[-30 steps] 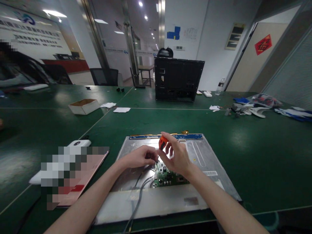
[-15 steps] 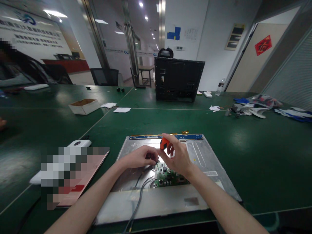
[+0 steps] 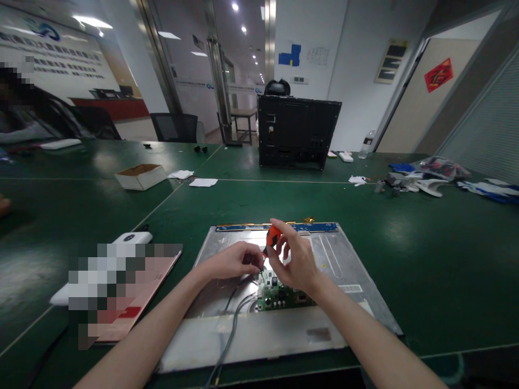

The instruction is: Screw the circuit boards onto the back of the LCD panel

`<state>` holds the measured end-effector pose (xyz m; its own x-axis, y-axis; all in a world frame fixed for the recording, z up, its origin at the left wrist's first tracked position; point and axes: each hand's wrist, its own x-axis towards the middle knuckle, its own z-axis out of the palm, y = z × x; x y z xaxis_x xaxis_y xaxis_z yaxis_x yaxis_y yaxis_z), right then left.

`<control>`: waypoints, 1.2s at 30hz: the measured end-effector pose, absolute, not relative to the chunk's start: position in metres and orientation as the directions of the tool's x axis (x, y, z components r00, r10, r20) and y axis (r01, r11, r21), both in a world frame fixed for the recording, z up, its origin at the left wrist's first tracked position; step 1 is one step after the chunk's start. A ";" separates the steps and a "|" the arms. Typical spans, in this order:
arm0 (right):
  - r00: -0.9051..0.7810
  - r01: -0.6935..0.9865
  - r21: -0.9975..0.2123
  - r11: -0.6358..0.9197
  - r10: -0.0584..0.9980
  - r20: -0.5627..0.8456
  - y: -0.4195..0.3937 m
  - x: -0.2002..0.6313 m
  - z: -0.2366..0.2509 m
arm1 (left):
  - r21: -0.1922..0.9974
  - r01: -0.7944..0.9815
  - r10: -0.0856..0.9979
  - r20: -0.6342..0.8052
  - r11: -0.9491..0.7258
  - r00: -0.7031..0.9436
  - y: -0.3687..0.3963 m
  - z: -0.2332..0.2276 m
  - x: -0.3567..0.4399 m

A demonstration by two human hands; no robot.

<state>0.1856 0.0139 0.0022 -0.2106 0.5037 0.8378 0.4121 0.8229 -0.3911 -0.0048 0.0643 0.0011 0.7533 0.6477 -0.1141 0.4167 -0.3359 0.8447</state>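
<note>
My right hand grips the orange and black handle of a screwdriver, its fingers around the top. The screwdriver stands tilted, its tip pointing down at the upper left corner of a green circuit board. By that corner, my left hand is closed in a pinch close to the tip; what its fingertips hold is hidden. The board lies on the metal back of a flat display panel. Grey cables run from the board's left side over the panel's front edge. A blue strip board lines the far edge.
A pink folder and a white device lie at the left. Farther back are an open box, papers and an upright black monitor housing. Loose parts and a bag lie at the right. Another person's hand shows far left.
The fingers of my right hand have shifted on the screwdriver handle, which has turned a little and shows more of itself. My left hand has hardly moved.
</note>
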 end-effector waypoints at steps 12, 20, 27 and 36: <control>-0.206 0.431 -0.341 0.835 0.459 0.864 0.017 0.185 0.004 | 0.817 0.437 0.660 -0.094 -0.376 0.745 0.065 -0.001 -0.007; -0.214 0.386 -0.386 0.838 0.489 0.846 0.015 0.186 0.002 | 0.847 0.407 0.642 -0.106 -0.341 0.759 0.064 0.001 -0.005; -0.181 0.428 -0.355 0.831 0.463 0.867 0.017 0.185 0.003 | 0.823 0.418 0.637 -0.091 -0.384 0.765 0.066 -0.002 -0.007; -0.228 0.407 -0.370 0.835 0.486 0.844 0.016 0.186 0.005 | 0.845 0.408 0.650 -0.097 -0.346 0.754 0.065 -0.002 -0.006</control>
<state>0.1861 0.0155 0.0045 -0.2283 0.4858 0.8438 0.4073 0.8348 -0.3704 -0.0060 0.0653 -0.0016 0.7537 0.6500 -0.0974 0.4076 -0.3461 0.8450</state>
